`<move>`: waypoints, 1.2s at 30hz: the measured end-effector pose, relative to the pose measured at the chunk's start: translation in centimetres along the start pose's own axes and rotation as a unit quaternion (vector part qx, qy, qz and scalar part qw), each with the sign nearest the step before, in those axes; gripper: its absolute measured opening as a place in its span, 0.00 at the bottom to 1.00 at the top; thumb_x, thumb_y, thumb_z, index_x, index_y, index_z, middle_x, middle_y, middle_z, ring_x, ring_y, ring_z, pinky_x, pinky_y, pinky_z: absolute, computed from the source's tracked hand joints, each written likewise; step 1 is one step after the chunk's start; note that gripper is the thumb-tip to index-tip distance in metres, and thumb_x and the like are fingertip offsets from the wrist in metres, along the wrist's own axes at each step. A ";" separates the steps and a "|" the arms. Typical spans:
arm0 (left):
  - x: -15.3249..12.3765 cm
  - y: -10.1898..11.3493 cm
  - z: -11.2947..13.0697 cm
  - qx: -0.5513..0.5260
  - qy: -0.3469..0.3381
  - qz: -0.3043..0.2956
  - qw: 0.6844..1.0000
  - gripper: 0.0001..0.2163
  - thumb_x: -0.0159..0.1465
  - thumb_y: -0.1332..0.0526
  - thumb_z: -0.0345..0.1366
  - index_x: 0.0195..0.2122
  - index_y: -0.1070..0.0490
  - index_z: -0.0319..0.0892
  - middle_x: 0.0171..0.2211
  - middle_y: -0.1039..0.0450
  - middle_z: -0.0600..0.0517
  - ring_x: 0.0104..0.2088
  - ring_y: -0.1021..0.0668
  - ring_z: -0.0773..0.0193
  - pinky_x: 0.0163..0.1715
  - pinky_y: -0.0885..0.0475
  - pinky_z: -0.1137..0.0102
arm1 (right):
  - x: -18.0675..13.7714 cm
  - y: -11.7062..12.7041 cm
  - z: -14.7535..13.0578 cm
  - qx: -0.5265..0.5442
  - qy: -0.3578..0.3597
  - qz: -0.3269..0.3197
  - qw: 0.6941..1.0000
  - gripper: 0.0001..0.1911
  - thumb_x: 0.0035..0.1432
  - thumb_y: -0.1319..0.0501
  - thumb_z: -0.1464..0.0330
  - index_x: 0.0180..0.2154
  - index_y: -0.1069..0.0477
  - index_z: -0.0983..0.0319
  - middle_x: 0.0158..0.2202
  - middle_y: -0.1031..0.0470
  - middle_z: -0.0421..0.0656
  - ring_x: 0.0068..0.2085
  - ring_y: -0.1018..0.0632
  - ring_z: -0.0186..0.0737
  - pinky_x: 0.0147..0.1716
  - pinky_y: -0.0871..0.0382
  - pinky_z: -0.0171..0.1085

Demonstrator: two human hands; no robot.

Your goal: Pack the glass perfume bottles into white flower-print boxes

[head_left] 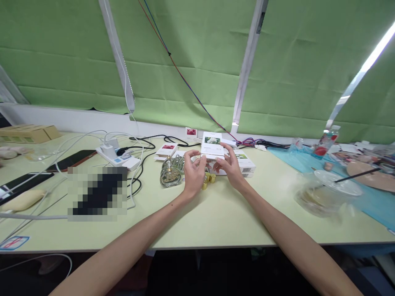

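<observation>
A small white carton (212, 144) with a white-flower picture is tilted up between my hands above the table. My left hand (194, 173) grips its lower left corner with thumb and fingers. At the lower right edge, my right hand (230, 166) has its fingers closed on the same carton. Clear glass bottles (170, 174) stand just left of my left hand. Several gold caps (212, 178) lie beneath the carton, between my hands. Beside my right hand rests another white carton (246, 164), partly covered by that hand.
White cartons with red pictures (166, 150) lie behind the bottles. To the left are a power strip (119, 158), tangled cables and phones (72, 160). At right, a lidded plastic cup with a straw (321, 193) stands near a blue sheet (286, 158) and a bottle (326, 142).
</observation>
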State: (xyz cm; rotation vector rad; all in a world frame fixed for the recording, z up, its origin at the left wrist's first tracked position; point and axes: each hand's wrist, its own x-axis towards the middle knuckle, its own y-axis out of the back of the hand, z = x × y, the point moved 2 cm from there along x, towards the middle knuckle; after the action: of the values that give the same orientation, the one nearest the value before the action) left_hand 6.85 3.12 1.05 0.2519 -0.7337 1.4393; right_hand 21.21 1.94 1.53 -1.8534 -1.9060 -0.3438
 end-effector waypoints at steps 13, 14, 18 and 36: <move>-0.3 -0.1 0.1 -0.022 0.028 -0.049 0.998 0.23 0.66 0.38 0.49 0.59 0.34 0.47 0.61 0.32 0.42 0.44 0.18 0.56 0.36 0.18 0.65 | 0.0 0.0 0.0 -0.007 -0.004 0.000 1.000 0.37 0.54 0.31 0.56 0.60 0.45 0.51 0.43 0.25 0.41 0.26 0.26 0.33 0.24 0.31 0.35; -0.3 -0.1 0.1 -0.023 0.032 -0.051 0.998 0.24 0.66 0.38 0.49 0.60 0.34 0.47 0.61 0.31 0.42 0.44 0.18 0.55 0.37 0.18 0.65 | 0.0 0.0 0.0 -0.007 -0.003 0.000 1.000 0.37 0.53 0.31 0.56 0.60 0.45 0.51 0.43 0.25 0.41 0.26 0.26 0.33 0.24 0.31 0.35; -0.3 0.0 0.0 -0.029 0.042 -0.046 0.998 0.25 0.66 0.38 0.49 0.61 0.32 0.47 0.60 0.28 0.44 0.46 0.18 0.53 0.37 0.17 0.63 | 0.0 0.0 0.0 -0.016 0.002 0.001 1.000 0.37 0.54 0.31 0.56 0.60 0.45 0.50 0.43 0.25 0.41 0.26 0.26 0.33 0.24 0.31 0.36; -0.4 -0.1 0.1 -0.036 0.061 -0.040 0.997 0.26 0.65 0.37 0.49 0.63 0.33 0.47 0.55 0.25 0.44 0.41 0.16 0.57 0.37 0.17 0.63 | 0.0 0.0 0.2 0.002 0.002 0.002 1.000 0.38 0.53 0.30 0.57 0.59 0.45 0.51 0.43 0.24 0.41 0.25 0.26 0.31 0.23 0.31 0.34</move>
State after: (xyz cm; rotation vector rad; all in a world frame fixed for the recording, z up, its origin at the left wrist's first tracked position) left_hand 6.91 2.75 0.96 0.1350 -0.6672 1.3378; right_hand 21.21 1.98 1.36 -1.8517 -1.9001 -0.3414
